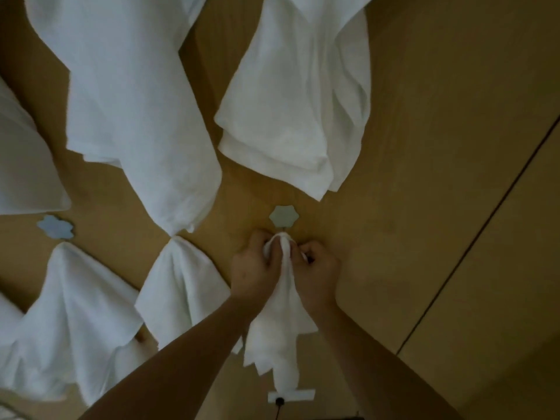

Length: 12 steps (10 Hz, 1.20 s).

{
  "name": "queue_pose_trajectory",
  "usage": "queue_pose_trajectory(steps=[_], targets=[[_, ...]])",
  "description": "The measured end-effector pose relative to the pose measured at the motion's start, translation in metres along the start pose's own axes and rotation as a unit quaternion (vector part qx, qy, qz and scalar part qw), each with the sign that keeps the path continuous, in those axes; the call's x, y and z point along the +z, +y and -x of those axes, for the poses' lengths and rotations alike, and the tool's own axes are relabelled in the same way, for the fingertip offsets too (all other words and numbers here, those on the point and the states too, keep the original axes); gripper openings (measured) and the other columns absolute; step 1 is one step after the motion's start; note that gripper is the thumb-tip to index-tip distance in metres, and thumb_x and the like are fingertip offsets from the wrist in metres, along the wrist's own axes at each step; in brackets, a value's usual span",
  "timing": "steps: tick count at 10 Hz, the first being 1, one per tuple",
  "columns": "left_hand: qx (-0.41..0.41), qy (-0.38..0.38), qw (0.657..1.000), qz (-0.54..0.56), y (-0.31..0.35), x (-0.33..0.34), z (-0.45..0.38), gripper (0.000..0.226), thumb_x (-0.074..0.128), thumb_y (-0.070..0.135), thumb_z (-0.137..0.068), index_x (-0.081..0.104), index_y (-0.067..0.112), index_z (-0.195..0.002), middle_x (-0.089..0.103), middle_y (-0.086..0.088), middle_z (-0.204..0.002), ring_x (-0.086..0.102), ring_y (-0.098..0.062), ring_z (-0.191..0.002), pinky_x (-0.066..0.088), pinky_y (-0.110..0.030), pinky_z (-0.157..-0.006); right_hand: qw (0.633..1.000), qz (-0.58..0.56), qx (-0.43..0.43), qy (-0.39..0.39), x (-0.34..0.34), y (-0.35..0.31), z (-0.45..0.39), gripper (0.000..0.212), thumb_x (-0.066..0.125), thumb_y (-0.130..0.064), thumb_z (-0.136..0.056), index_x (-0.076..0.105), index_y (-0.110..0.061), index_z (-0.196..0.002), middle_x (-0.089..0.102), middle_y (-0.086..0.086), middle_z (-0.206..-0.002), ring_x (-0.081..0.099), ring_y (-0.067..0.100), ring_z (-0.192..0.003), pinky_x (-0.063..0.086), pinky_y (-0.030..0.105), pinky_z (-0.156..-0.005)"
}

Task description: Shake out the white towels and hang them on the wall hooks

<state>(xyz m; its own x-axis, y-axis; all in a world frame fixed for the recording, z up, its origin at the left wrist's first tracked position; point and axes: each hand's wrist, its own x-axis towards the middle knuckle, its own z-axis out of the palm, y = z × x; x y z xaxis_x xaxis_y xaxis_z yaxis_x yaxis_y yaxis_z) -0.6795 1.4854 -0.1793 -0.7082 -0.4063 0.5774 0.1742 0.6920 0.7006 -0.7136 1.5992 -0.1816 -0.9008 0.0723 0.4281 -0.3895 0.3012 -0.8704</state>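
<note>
Reaching up a tan wooden wall (424,147), both hands pinch the bunched top of a small white towel (280,338) just beneath a flower-shaped hook (284,221). The left hand (254,268) and right hand (315,274) are each closed on the cloth, which hangs down between the forearms. Other white towels (181,286) hang on the wall to the left and above.

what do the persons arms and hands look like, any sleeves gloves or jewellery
Both forearms are bare up to the frame edge, with no sleeves in view. The left hand and right hand wear no gloves, and no rings, watch or bracelets show in this dim, slightly blurred view.
</note>
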Motion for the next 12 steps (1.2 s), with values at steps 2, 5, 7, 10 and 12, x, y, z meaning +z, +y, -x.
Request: queue_pose_trajectory(steps=[2, 5, 7, 10, 12], targets=[[-0.02, 0.013, 1.0, 0.018, 0.007, 0.012, 0.012, 0.016, 0.041, 0.049, -0.098, 0.044, 0.035, -0.106, 0.055, 0.018, -0.077, 0.057, 0.004, -0.068, 0.042, -0.011, -0.051, 1.0, 0.008, 0.023, -0.014, -0.007, -0.01, 0.007, 0.021, 0.069, -0.022, -0.09, 0.067, -0.014, -0.071, 0.063, -0.002, -0.065, 0.059, 0.016, -0.064, 0.049, 0.035, -0.064], [0.009, -0.062, 0.994, -0.095, -0.005, 0.0, 0.056, 0.035, 0.046, 0.034, -0.098, 0.06, 0.021, -0.127, 0.067, 0.004, -0.097, 0.064, -0.015, -0.079, 0.042, -0.021, -0.064, 0.977, 0.15, -0.087, -0.127, -0.013, -0.008, 0.044, 0.033, 0.049, -0.019, -0.1, 0.062, -0.008, -0.129, 0.069, 0.006, -0.108, 0.065, 0.019, -0.094, 0.048, 0.023, -0.08], [-0.075, -0.225, 0.962, -0.137, -0.007, -0.011, 0.068, 0.05, 0.048, 0.013, -0.096, 0.044, 0.019, -0.145, 0.067, -0.007, -0.121, 0.065, -0.019, -0.102, 0.051, -0.021, -0.081, 0.957, 0.236, -0.127, -0.112, -0.019, 0.018, 0.07, 0.048, 0.061, -0.027, -0.096, 0.054, -0.012, -0.141, 0.072, 0.01, -0.097, 0.066, 0.021, -0.081, 0.052, 0.03, -0.069], [-0.154, -0.285, 0.923, -0.208, 0.004, -0.059, 0.108, 0.044, 0.06, 0.035, -0.095, 0.054, 0.01, -0.13, 0.049, -0.001, -0.147, 0.053, -0.022, -0.127, 0.042, -0.036, -0.107, 0.946, 0.291, -0.02, -0.142, -0.032, 0.03, 0.099, 0.039, 0.058, -0.015, -0.087, 0.064, -0.017, -0.126, 0.069, 0.004, -0.114, 0.062, 0.022, -0.098, 0.046, 0.029, -0.081], [-0.095, -0.284, 0.934, -0.197, 0.029, -0.106, 0.118, 0.042, 0.059, 0.028, -0.094, 0.055, 0.013, -0.133, 0.061, -0.006, -0.131, 0.056, -0.024, -0.121, 0.046, -0.036, -0.102, 0.956, 0.279, 0.029, -0.088, -0.057, 0.002, 0.128, 0.061, 0.066, -0.021, -0.084, 0.045, -0.016, -0.141, 0.059, 0.008, -0.131, 0.057, 0.026, -0.116, 0.048, 0.036, -0.094]])
